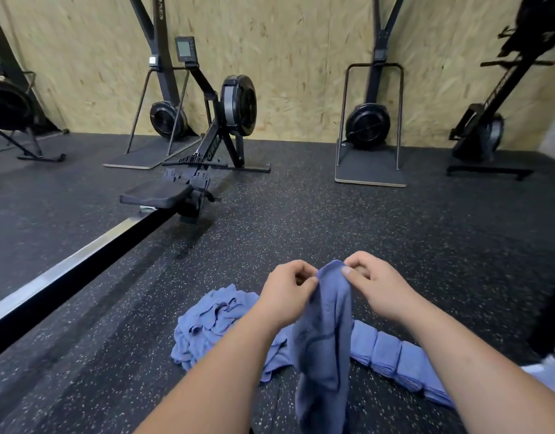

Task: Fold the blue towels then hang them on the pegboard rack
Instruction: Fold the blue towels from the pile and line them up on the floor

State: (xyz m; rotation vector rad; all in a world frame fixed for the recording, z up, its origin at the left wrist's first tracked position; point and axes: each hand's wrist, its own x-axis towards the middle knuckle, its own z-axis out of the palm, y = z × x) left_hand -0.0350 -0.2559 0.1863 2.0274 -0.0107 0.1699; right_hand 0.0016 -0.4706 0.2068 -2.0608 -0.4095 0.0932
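The left hand [287, 289] and right hand [371, 285] are pinching the top edge of a soft blue towel [324, 339], which is hanging limp in long folds. Below, a crumpled heap [213, 321] and a row of folded squares [395, 358] are lying on the speckled rubber floor [332, 214].

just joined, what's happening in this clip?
A person on a black speckled rubber gym floor is working through blue cloth towels. The left hand and right hand pinch the top edge of one blue towel, which hangs down between them. A crumpled heap of unfolded blue towels lies to the left; a row of folded blue towels lies to the right. No pegboard rack is in view.
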